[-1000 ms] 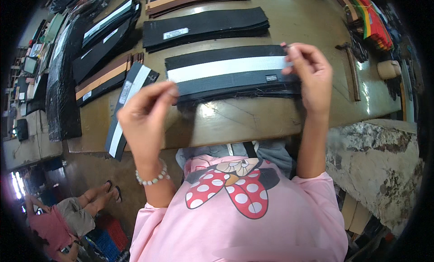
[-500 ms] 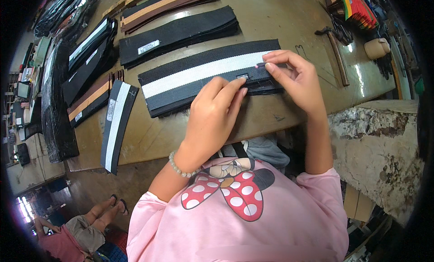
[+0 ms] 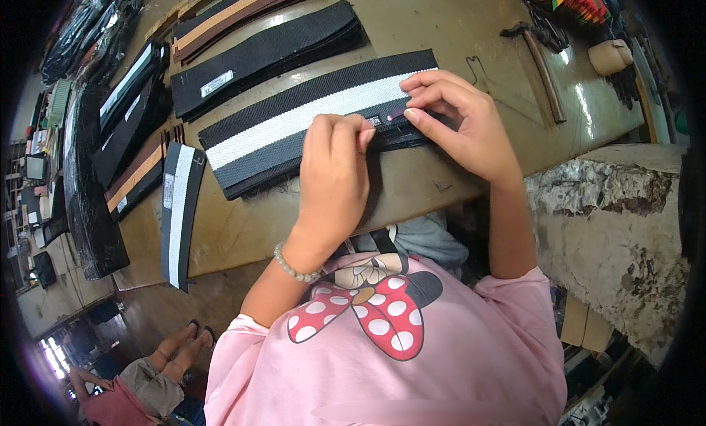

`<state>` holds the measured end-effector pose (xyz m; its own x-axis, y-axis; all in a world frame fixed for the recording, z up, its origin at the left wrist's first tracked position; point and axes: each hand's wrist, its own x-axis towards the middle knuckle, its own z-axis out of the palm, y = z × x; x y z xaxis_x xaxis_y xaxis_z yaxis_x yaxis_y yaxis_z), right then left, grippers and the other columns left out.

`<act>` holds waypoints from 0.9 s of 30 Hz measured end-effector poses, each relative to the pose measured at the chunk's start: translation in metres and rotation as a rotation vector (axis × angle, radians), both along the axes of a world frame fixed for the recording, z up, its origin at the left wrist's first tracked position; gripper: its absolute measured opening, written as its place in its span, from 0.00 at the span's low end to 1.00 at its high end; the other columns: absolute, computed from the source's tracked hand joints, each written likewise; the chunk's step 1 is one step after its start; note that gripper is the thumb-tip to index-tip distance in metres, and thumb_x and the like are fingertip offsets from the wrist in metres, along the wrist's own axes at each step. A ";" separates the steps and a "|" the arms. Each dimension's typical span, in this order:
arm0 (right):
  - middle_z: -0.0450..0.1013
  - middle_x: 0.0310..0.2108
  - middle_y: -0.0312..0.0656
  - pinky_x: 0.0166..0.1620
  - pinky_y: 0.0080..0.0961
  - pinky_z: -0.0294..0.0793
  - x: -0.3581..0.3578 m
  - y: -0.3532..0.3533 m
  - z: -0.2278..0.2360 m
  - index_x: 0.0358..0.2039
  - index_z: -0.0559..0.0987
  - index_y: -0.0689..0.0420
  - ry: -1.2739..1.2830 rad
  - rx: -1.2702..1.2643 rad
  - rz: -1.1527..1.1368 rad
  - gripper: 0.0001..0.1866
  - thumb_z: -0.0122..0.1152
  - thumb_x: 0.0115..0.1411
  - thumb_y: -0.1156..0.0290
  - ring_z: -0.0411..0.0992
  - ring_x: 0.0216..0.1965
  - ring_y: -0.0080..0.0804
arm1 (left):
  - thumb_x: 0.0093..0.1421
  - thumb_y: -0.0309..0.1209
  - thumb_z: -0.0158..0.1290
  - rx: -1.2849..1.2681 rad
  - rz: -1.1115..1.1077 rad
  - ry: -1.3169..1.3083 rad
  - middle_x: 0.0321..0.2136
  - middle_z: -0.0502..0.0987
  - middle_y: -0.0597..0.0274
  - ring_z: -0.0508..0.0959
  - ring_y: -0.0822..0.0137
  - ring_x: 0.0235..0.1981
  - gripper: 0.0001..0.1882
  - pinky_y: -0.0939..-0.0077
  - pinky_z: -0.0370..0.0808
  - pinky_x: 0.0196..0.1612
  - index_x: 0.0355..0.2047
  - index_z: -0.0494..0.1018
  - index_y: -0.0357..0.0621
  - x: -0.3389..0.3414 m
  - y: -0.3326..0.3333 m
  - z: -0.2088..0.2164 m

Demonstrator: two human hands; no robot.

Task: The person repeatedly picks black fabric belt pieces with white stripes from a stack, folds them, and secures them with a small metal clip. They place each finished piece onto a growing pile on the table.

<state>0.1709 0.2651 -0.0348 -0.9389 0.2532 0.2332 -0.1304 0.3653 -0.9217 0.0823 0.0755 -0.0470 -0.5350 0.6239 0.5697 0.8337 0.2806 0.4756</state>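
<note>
A stack of black webbing strips with a white band [image 3: 294,122] lies across the table in front of me. On its near dark border sits a small dark label [image 3: 373,120] with pale print. My left hand [image 3: 334,161] is over the near edge, thumb and fingers pinched together beside the label; what they hold, if anything, is hidden. My right hand [image 3: 463,124] pinches a small slender dark-purple piece with a pink tip [image 3: 393,118], held just right of the label. Its other fingers rest by the white band.
A single striped strip [image 3: 180,205] lies at the table's left edge. Behind are black strips [image 3: 272,62] and brown-tan strips [image 3: 243,18]. A hammer [image 3: 540,73], a bent wire [image 3: 473,69] and a beige container [image 3: 610,57] lie right. A person [image 3: 121,396] is at lower left.
My right hand has come down and left, bringing the pink-tipped piece close beside the label. My left hand has turned more upright, fingers still together. The view has shifted slightly.
</note>
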 end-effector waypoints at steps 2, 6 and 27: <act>0.74 0.50 0.45 0.52 0.26 0.77 0.000 0.000 -0.001 0.37 0.79 0.65 0.017 0.044 -0.004 0.05 0.65 0.61 0.79 0.75 0.49 0.29 | 0.62 0.19 0.55 -0.001 0.005 -0.082 0.32 0.72 0.51 0.74 0.54 0.33 0.03 0.66 0.72 0.38 0.36 0.72 0.33 -0.004 -0.006 0.000; 0.76 0.46 0.46 0.50 0.29 0.77 -0.002 -0.001 -0.003 0.35 0.80 0.63 0.079 0.174 -0.029 0.07 0.68 0.57 0.75 0.77 0.47 0.37 | 0.65 0.22 0.54 0.038 0.016 -0.229 0.32 0.73 0.54 0.73 0.60 0.31 0.04 0.71 0.71 0.36 0.36 0.73 0.32 -0.008 -0.012 0.008; 0.79 0.42 0.39 0.48 0.33 0.75 -0.011 -0.036 0.003 0.33 0.81 0.57 0.142 0.570 -0.205 0.08 0.68 0.56 0.68 0.75 0.46 0.40 | 0.66 0.25 0.55 0.075 -0.017 -0.395 0.32 0.75 0.57 0.74 0.68 0.32 0.06 0.77 0.71 0.37 0.36 0.75 0.33 -0.015 -0.022 0.001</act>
<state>0.1598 0.2290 -0.0318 -0.8341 0.2243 0.5040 -0.1125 0.8253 -0.5534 0.0668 0.0539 -0.0463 -0.7115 0.5994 0.3667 0.5872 0.2206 0.7788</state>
